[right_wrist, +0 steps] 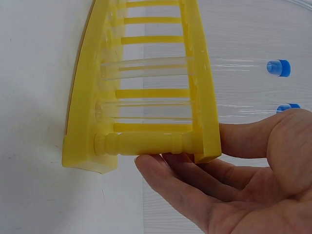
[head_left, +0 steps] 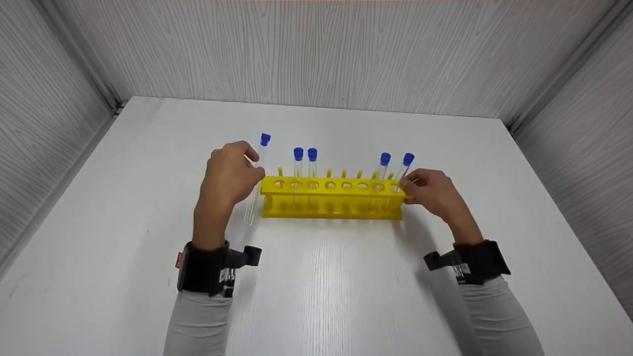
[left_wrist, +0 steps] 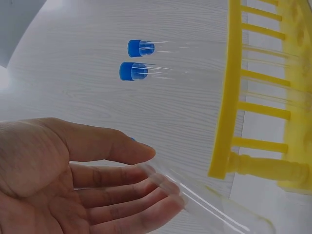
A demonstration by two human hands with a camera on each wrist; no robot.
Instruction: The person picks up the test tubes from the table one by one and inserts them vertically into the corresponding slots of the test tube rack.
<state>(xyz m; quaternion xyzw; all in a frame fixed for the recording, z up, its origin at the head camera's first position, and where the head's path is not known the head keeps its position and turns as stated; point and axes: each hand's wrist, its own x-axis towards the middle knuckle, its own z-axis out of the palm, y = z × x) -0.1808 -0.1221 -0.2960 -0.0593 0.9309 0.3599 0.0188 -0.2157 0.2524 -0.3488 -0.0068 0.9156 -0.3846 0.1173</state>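
My left hand (head_left: 230,170) pinches a clear test tube (left_wrist: 214,197) with a blue cap (head_left: 265,137) between thumb and fingers. That tube hangs slightly tilted beside the left end of a yellow test tube rack (head_left: 336,193), outside its holes. At the opposite end my right hand (head_left: 431,193) grips the rack's corner, the thumb on the top plate and fingers beneath it. Two capped tubes (head_left: 298,165) stand in holes toward the left of the rack. Two more (head_left: 384,168) are in the rightmost holes, leaning a little to the right.
The rack stands on a white table (head_left: 316,287) with pale wood-grain panels (head_left: 316,54) behind and at both sides. Yellow pegs (head_left: 344,173) rise along the rack's back edge. Each wrist wears a black strap (head_left: 205,269) with a small camera arm.
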